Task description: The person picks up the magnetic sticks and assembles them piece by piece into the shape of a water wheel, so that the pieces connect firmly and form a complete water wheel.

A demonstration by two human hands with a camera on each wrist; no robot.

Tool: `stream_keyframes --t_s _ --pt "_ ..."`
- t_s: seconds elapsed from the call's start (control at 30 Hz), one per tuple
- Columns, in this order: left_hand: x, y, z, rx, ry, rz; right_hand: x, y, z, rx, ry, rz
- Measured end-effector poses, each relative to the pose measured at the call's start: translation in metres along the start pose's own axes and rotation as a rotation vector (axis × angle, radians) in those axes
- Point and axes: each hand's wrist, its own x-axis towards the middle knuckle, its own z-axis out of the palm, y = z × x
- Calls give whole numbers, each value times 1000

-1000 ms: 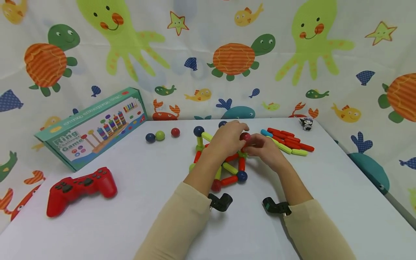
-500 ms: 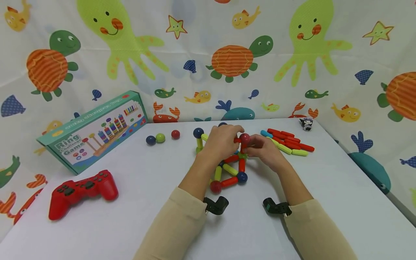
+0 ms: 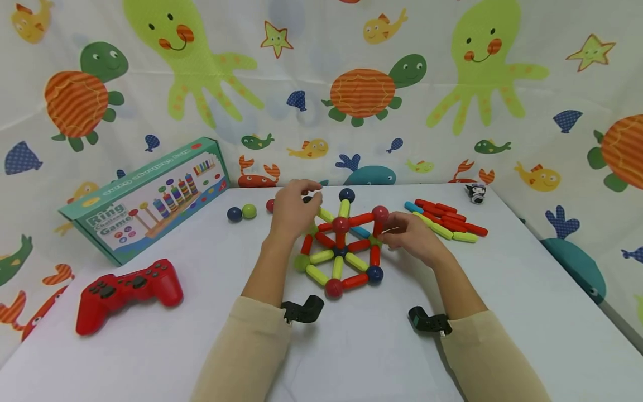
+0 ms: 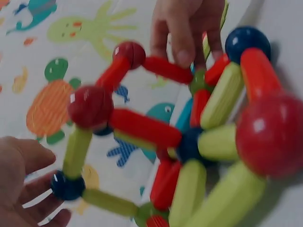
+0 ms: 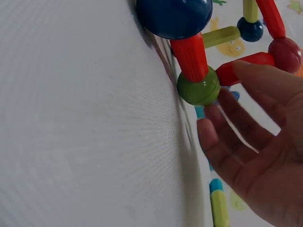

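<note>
A magnetic ball-and-stick structure (image 3: 340, 254) stands mid-table, with a flat wheel of sticks below and an upper tier on upright sticks. My right hand (image 3: 414, 237) pinches the upright red stick (image 5: 229, 72) at its right side, just above a green ball (image 5: 199, 87). A red ball (image 3: 380, 214) caps that stick, and a red stick (image 3: 360, 219) links it to another red ball (image 3: 340, 225). My left hand (image 3: 293, 209) is at the upper left corner, thumb and fingers spread beside a dark blue ball (image 4: 67, 185), the thumb apart from it.
Loose red, yellow and blue sticks (image 3: 447, 218) lie right of the structure beside a small figurine (image 3: 475, 192). Loose blue (image 3: 234, 214), green (image 3: 249, 211) and red balls lie left. A red game controller (image 3: 130, 296) and a game box (image 3: 145, 201) are farther left.
My left hand has let go of the red stick between the two upper red balls and moved left to the dark blue corner ball. The right hand has kept its place.
</note>
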Motion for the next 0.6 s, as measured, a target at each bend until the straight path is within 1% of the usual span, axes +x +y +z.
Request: stream_keyframes --t_s 0.07,0.1,0.2,0.33,0.4,0.43,0.5,0.57,0.6 --pt "-1 -13 -4 -83 -25 -74 -1 0 -1 -34 -24 28" --pt "-1 -19 -6 -120 -42 -99 -1 0 -1 -41 -37 45" --pt "-3 -33 -10 -197 -99 -138 -2 -3 -1 -62 -76 102" --pt "-6 -47 -16 -306 -115 -194 -8 -10 -4 -82 -97 189" --pt "-6 -56 -19 -369 -134 -252 -13 -12 -6 -86 -122 223" --pt "-7 -61 -19 -389 -158 -284 -15 -13 -6 -76 -143 235" --pt "-8 -71 -20 -377 -247 -329 -19 -13 -5 -60 -205 238" --pt "-10 -80 -18 -343 -346 -334 -23 -12 -4 -60 -265 222" --pt "-10 -83 -17 -322 -386 -324 -25 -13 -3 -65 -289 205"
